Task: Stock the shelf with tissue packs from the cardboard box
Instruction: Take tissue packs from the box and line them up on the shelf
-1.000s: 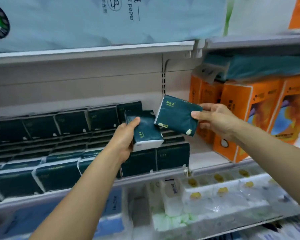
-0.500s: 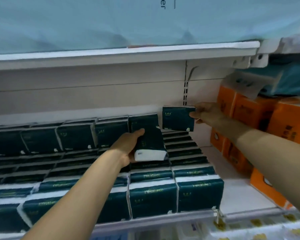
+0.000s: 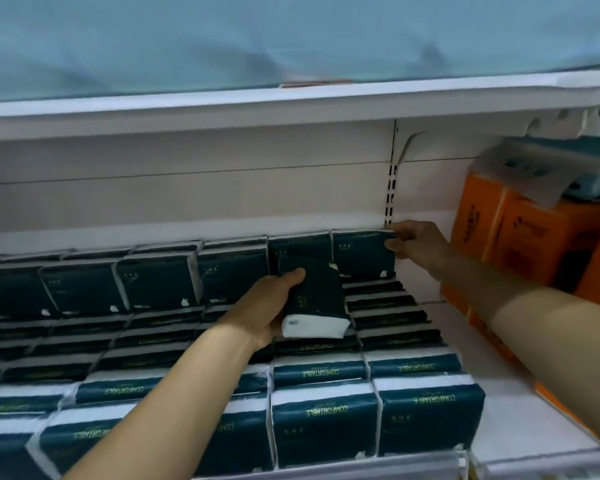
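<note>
Gripping tissue packs point(image 3: 312, 299) above shelf point(image 3: 520, 403)

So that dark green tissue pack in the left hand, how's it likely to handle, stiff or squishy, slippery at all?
Probably soft: the tissue pack looks film-wrapped, with white tissue at its near end. Likely light, since the left hand holds it alone, clear of the rows. The wrap may be a bit slick, though the thumb over its top edge seems to hold it.

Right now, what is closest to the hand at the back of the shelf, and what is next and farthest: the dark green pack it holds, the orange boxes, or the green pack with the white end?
From the right hand:
1. Dark green tissue pack at the back row's right end: pinched.
2. Orange boxes: just right.
3. Green pack with the white end: lower left, in the left hand.
</note>
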A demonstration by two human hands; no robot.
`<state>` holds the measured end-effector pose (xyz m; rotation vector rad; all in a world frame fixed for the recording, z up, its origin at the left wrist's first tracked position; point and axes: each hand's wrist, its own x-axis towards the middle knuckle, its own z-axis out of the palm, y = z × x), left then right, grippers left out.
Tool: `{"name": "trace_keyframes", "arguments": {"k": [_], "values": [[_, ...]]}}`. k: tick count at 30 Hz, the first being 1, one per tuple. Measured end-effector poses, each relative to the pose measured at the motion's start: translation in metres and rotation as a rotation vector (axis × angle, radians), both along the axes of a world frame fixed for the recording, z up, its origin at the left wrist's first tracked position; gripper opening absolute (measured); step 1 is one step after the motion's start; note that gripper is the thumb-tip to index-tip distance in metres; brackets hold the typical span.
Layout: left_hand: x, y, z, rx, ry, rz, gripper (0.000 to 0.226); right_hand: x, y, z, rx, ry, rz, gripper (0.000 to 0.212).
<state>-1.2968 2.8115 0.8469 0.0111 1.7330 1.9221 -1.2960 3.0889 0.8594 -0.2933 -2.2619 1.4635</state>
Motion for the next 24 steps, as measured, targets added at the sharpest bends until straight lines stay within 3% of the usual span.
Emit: {"name": "trace_keyframes", "arguments": {"k": [9, 13, 17, 19, 24], "values": [[-0.001, 0.000, -0.003, 0.030, -0.008, -0.021, 0.036, -0.002, -0.002, -0.001, -0.060, -0.063, -0.072, 0.043], [0.006, 0.001, 0.001, 0.064, -0.009, -0.025, 0.036, 0.000, -0.003, -0.003, 0.114, -0.103, -0.123, 0.047], [0.016, -0.001, 0.007, 0.075, 0.014, -0.062, 0.034, 0.013, -0.012, 0.000, 0.307, 0.204, -0.239, 0.042], [0.021, -0.001, 0.011, 0.054, 0.042, -0.108, 0.033, 0.027, -0.023, 0.012, 0.297, 0.264, -0.151, 0.033], [0.032, 0.007, 0.014, -0.004, 0.152, -0.198, 0.036, 0.056, -0.064, 0.040, 0.258, -0.387, 0.446, 0.069]]}}
